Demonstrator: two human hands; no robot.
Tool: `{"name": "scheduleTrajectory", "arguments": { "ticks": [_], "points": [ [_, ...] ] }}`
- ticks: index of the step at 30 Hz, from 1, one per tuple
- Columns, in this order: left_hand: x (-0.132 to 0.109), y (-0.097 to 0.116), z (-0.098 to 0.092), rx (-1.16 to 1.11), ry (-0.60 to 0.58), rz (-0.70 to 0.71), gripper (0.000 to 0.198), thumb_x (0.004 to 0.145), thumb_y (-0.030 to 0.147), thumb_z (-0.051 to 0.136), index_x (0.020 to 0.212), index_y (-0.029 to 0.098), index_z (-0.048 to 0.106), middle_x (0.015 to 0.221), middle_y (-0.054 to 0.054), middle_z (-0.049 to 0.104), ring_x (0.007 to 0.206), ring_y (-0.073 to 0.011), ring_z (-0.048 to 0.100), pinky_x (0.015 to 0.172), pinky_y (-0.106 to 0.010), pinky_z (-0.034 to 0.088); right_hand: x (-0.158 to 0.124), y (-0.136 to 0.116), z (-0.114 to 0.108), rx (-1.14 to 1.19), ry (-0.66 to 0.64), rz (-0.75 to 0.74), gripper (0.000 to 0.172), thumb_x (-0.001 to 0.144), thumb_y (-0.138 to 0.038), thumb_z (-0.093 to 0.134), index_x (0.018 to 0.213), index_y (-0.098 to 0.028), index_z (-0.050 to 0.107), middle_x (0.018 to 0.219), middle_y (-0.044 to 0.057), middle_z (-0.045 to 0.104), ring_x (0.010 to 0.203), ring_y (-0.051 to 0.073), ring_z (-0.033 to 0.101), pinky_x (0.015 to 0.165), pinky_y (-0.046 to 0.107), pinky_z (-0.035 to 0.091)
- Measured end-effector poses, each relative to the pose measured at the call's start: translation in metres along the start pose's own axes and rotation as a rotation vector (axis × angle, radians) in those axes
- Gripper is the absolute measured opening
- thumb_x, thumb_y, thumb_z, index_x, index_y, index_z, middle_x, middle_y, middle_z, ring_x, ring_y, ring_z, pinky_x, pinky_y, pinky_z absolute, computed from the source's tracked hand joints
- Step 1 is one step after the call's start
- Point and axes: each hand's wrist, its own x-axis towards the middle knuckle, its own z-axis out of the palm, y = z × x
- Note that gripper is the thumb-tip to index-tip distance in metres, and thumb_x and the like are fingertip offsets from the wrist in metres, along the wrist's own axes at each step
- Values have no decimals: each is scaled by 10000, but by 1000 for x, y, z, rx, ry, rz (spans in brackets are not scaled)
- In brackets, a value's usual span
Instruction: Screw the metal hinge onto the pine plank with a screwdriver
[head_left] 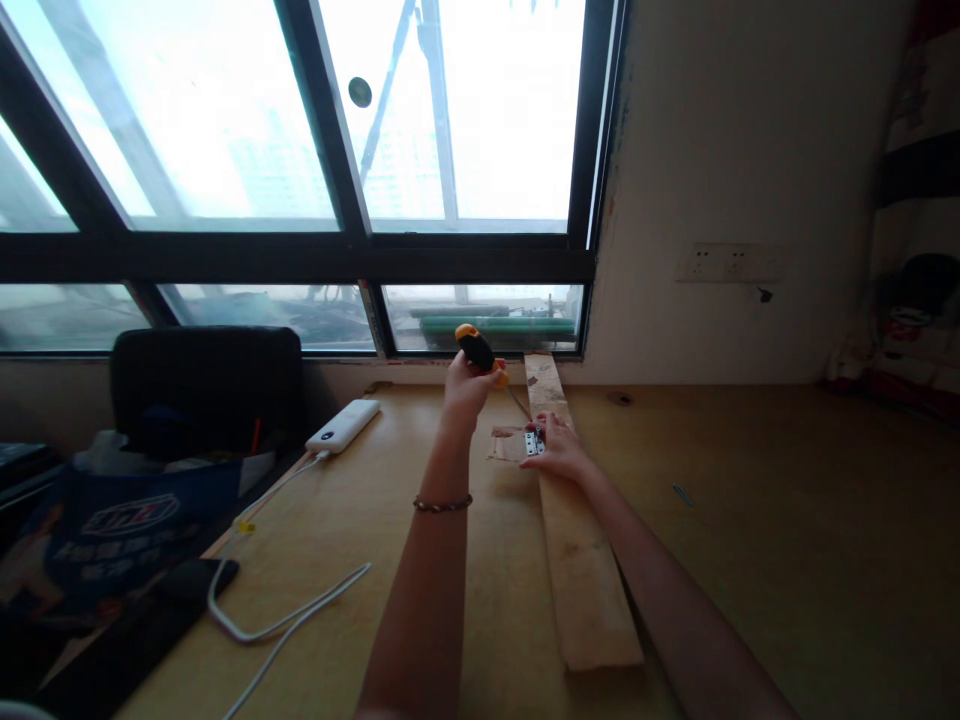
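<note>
My left hand [463,388] is wrapped round the black and orange handle of a screwdriver [480,352], whose thin shaft slants down to the right toward a small metal hinge [533,443]. The hinge lies at the left edge of a long wooden plank [577,560] that runs away from me across the wooden table [750,540]. My right hand [561,450] rests on the plank with its fingers pressed down at the hinge. A small flat piece of wood [508,443] lies against the plank's left side under the hinge.
A white power bank [343,426] with a white cable [285,620] lies at the table's left. A black chair [206,385] and a blue bag [127,520] stand further left. A window runs along the back; a wall socket [724,262] sits on the right wall.
</note>
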Motion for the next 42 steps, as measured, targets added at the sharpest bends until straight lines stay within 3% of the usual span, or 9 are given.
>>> {"name": "scheduleTrajectory", "arguments": {
  "ticks": [6, 17, 20, 24, 42],
  "points": [
    [-2, 9, -5, -9, 46, 6, 383, 445, 155, 692, 775, 135, 499, 733, -52, 640, 722, -192, 613, 710, -358, 478, -2, -3, -1, -10, -11, -5, 775, 461, -514, 743, 1123, -217, 471, 1149, 85, 499, 1103, 268, 419, 916, 410, 320],
    [-3, 4, 3, 15, -5, -23, 394, 417, 149, 700, 758, 134, 504, 718, -40, 628, 722, -196, 607, 690, -343, 472, -1, 1, -2, 71, -55, -3, 954, 460, -474, 752, 1266, -196, 323, 1164, 86, 538, 1153, 294, 381, 948, 441, 281],
    [-3, 4, 4, 24, -7, -21, 402, 412, 154, 705, 761, 137, 506, 722, -40, 630, 727, -195, 605, 683, -335, 471, 1, 11, -5, 252, -59, -35, 909, 489, -418, 757, 1257, -199, 323, 1177, 91, 526, 1152, 256, 414, 952, 410, 306],
    [-3, 3, 5, 21, -3, -14, 403, 416, 162, 706, 767, 138, 509, 720, -41, 634, 720, -193, 602, 679, -332, 470, 2, 25, -8, 452, -19, -18, 818, 517, -338, 760, 1211, -192, 353, 1044, 63, 591, 983, 202, 546, 886, 375, 391],
    [-3, -12, 14, 12, -24, -23, 379, 429, 142, 667, 774, 142, 512, 699, -31, 632, 746, -213, 616, 693, -354, 481, 2, 27, -9, 449, 5, 14, 768, 505, -315, 771, 1167, -187, 404, 930, 40, 626, 876, 190, 587, 829, 374, 432]
  ]
}}
